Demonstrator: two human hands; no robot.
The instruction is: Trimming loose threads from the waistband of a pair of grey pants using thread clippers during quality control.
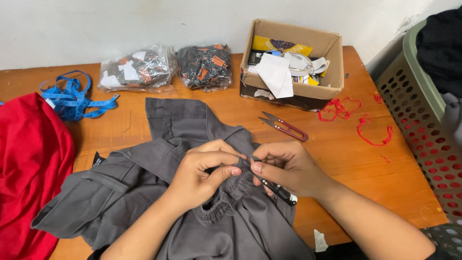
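Observation:
A grey garment (144, 192) with an elastic waistband lies spread on the wooden table (346, 163). My left hand (202, 175) pinches the gathered waistband fabric near the middle. My right hand (288, 168) meets it from the right, thumb and forefinger closed on a thin dark tool (276, 188), perhaps a seam ripper, whose tip touches the fabric between the hands. The tool's black handle sticks out below my right palm.
Red-handled thread snips (285, 126) lie just beyond my hands. A cardboard box (332, 62) of odds and ends stands behind, with two plastic-wrapped bundles (168, 67) left of it. Blue measuring tape (72, 98), red cloth (29, 163), red thread scraps (356, 118), perforated basket (423, 115) at right.

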